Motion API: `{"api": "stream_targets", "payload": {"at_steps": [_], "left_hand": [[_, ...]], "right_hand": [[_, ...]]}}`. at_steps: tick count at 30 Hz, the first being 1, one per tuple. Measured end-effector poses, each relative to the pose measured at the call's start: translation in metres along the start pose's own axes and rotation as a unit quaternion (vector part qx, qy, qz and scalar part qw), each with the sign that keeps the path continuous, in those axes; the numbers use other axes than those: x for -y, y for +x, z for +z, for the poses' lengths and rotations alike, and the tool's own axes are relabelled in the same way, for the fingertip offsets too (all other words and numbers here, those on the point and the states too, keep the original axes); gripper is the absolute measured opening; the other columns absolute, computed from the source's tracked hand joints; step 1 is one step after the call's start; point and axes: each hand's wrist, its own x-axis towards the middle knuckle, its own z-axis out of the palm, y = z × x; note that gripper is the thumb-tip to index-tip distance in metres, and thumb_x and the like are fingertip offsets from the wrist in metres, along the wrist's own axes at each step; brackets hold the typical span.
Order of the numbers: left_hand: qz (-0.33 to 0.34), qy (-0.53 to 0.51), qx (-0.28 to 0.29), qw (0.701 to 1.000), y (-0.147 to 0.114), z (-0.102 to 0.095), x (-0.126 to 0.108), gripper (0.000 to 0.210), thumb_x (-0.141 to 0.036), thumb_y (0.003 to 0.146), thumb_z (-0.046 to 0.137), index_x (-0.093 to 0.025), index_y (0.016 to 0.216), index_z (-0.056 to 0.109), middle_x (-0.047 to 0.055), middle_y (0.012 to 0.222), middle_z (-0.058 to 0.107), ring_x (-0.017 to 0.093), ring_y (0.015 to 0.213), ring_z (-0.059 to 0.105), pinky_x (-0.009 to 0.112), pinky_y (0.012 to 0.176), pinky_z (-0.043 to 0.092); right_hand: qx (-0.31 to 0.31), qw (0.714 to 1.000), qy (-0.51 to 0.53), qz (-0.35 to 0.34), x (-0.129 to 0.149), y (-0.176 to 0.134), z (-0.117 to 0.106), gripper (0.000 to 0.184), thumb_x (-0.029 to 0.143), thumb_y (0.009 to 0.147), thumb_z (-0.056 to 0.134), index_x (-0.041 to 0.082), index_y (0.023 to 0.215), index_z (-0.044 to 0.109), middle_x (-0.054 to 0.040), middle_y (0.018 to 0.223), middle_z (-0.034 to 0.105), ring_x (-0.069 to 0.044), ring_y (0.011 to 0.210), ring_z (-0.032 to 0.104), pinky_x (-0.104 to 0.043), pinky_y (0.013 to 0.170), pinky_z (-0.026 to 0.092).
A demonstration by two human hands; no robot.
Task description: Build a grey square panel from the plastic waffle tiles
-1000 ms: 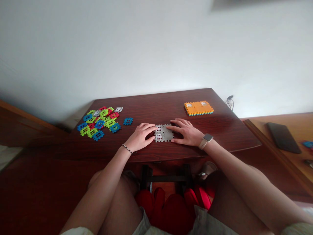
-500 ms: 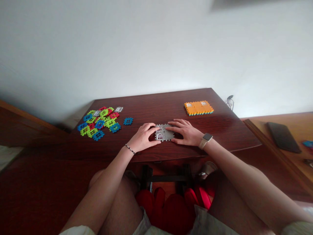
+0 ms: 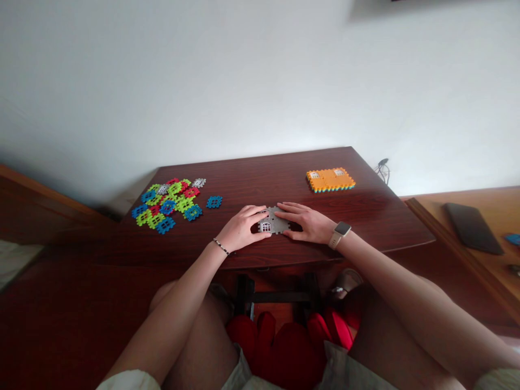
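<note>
Between my hands a grey panel of interlocking plastic tiles (image 3: 276,222) lies on the dark wooden table (image 3: 260,179). Its left side has white window grids, one partly covered by my fingers; its right side looks solid. My left hand (image 3: 242,226) grips the panel's left edge, with the thumb at the near corner and fingers over the far one. My right hand (image 3: 311,222) holds the right edge the same way, fingers reaching over the top. A single blue tile (image 3: 214,202) lies to the left, beyond my left hand.
A loose pile of green, blue, red and grey tiles (image 3: 174,199) covers the table's left end. An orange-topped stack of joined panels (image 3: 331,180) sits at the back right. The wall (image 3: 244,81) rises behind. A dark flat object (image 3: 472,227) rests on wooden furniture at the right.
My left hand has shifted slightly right, its fingers now covering more of the far window. My right hand stays at its edge. The view has shifted a little.
</note>
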Motion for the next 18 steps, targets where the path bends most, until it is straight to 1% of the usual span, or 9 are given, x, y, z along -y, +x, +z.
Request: {"api": "stream_targets", "payload": {"at_steps": [5, 9, 11, 13, 18], "left_hand": [[0.001, 0.000, -0.011, 1.000, 0.0011, 0.0020, -0.0022, 0.054, -0.044, 0.096, 0.083, -0.029, 0.146, 0.071, 0.010, 0.158, 0.063, 0.033, 0.144, 0.059, 0.059, 0.127, 0.051], [0.005, 0.000, -0.020, 1.000, -0.0001, 0.0052, -0.0029, 0.057, -0.042, 0.096, 0.083, -0.028, 0.149, 0.067, 0.010, 0.158, 0.062, 0.033, 0.145, 0.058, 0.058, 0.127, 0.050], [0.005, 0.000, -0.023, 1.000, -0.0008, 0.0061, -0.0028, 0.059, -0.043, 0.097, 0.082, -0.027, 0.151, 0.064, 0.011, 0.160, 0.061, 0.033, 0.146, 0.057, 0.058, 0.128, 0.049], [0.005, -0.008, -0.020, 1.000, -0.0017, 0.0057, -0.0020, 0.061, -0.044, 0.097, 0.082, -0.027, 0.152, 0.060, 0.011, 0.161, 0.060, 0.032, 0.148, 0.057, 0.058, 0.129, 0.048], [0.003, -0.041, 0.001, 0.999, -0.0061, -0.0013, 0.0024, 0.065, -0.043, 0.098, 0.081, -0.029, 0.154, 0.054, 0.012, 0.164, 0.057, 0.031, 0.153, 0.055, 0.057, 0.131, 0.046]], "right_hand": [[-0.007, 1.000, 0.004, 0.001, 0.0013, 0.0014, 0.0013, 0.065, 0.048, 0.102, 0.072, 0.027, 0.163, 0.059, -0.0137, 0.174, 0.049, -0.039, 0.160, 0.048, -0.065, 0.131, 0.041], [-0.006, 1.000, -0.008, 0.006, 0.0031, 0.0010, 0.0018, 0.066, 0.048, 0.103, 0.071, 0.028, 0.164, 0.057, -0.0136, 0.174, 0.048, -0.038, 0.160, 0.047, -0.063, 0.132, 0.041], [-0.004, 1.000, -0.017, 0.009, 0.0046, 0.0000, 0.0016, 0.066, 0.049, 0.104, 0.069, 0.026, 0.165, 0.056, -0.0152, 0.175, 0.047, -0.038, 0.161, 0.047, -0.063, 0.132, 0.040], [-0.002, 1.000, -0.025, 0.012, 0.0062, -0.0009, 0.0010, 0.067, 0.050, 0.105, 0.068, 0.025, 0.165, 0.055, -0.0163, 0.175, 0.046, -0.038, 0.161, 0.046, -0.063, 0.132, 0.040], [-0.001, 1.000, -0.026, 0.016, 0.0092, -0.0019, -0.0008, 0.067, 0.051, 0.105, 0.068, 0.031, 0.167, 0.052, -0.0134, 0.177, 0.044, -0.038, 0.161, 0.046, -0.064, 0.131, 0.040]]}}
